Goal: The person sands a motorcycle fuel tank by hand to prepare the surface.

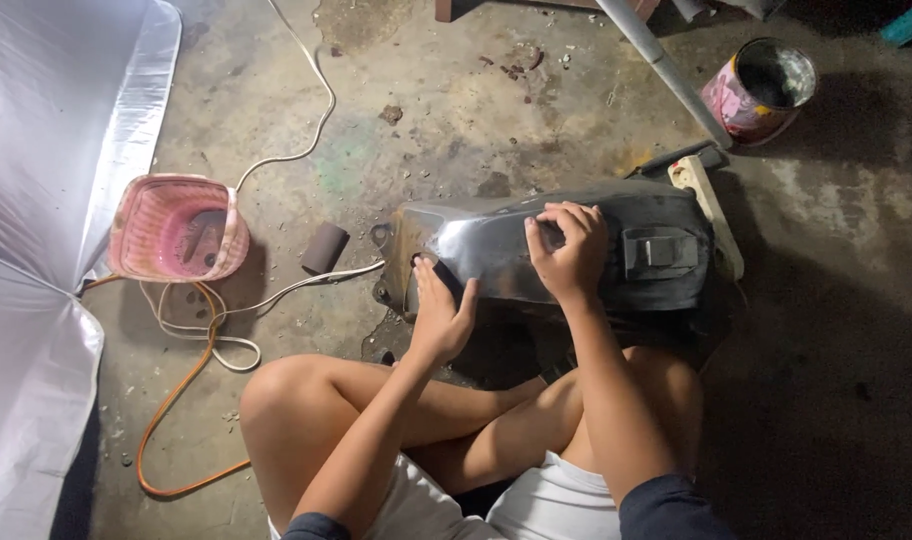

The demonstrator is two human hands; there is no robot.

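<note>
A dark metal motorcycle fuel tank lies on its side on the concrete floor in front of my crossed legs. My right hand rests on top of the tank, fingers curled over its upper edge. Against the tank's near left side, my left hand presses a small dark piece, probably sandpaper. Part of the tank's surface is bare and shiny.
A pink plastic basket stands at the left beside a small brown cylinder. White and orange cables loop across the floor. A paint can, a metal pipe and a power strip lie beyond the tank. A silver sheet covers the left.
</note>
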